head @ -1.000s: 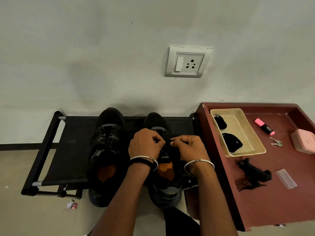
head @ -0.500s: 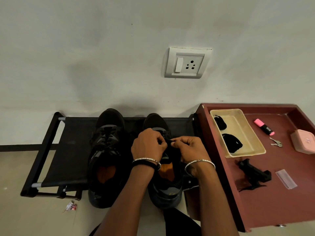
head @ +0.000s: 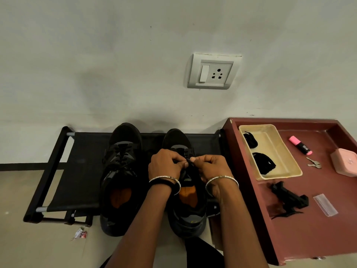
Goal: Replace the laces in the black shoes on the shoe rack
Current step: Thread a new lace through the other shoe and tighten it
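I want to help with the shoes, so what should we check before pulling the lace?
1. Left hand and right hand pinch the thin black lace: ok.
2. Right-hand black shoe sits on the black fabric shoe rack: ok.
3. Left-hand black shoe is laced: ok.
4. Two black bundles lie in the beige plastic tray: ok.
5. Lace passes through its eyelet: cannot tell, hands hide it.

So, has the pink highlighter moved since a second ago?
No. The pink highlighter lies where it was, just right of the beige tray and above the keys.
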